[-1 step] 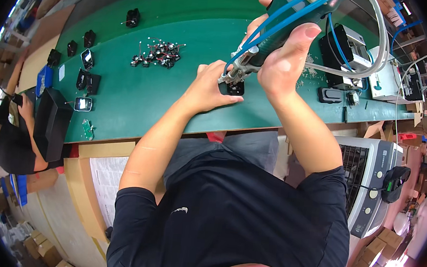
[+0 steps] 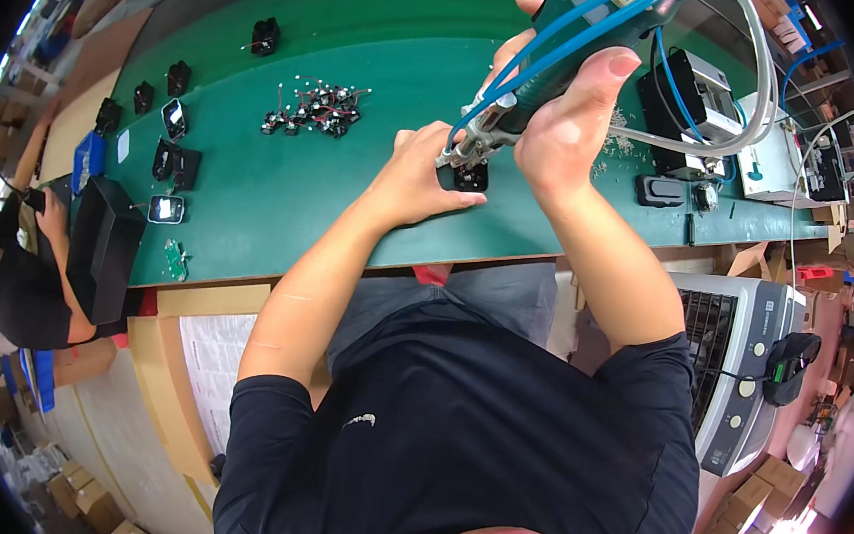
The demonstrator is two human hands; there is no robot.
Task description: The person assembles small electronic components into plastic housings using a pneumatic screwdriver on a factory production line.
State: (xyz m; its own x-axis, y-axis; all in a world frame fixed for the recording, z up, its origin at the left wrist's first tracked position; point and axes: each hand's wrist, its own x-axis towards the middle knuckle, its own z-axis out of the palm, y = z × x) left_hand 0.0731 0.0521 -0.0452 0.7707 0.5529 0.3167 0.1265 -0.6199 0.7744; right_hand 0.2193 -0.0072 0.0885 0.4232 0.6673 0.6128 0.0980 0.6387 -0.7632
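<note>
My right hand point(image 2: 568, 128) is wrapped round a dark, upright-tilted power screwdriver point(image 2: 552, 76) with blue air tubes and a clear hose. Its metal nose point(image 2: 477, 135) points down into a small black plastic housing point(image 2: 471, 178) on the green bench. Thumb and fingers of my left hand point(image 2: 419, 176) grip that housing from the left, close beside the screwdriver's nose. Part of the housing is hidden by my fingers and the tool. The tip's contact point cannot be made out.
A pile of small black parts with red wires point(image 2: 317, 108) lies left of my hands. Several black housings stand farther left, near a large black box point(image 2: 108, 247). Loose screws point(image 2: 615, 141) and a black machine point(image 2: 695, 112) are at the right. A co-worker point(image 2: 31, 266) sits at far left.
</note>
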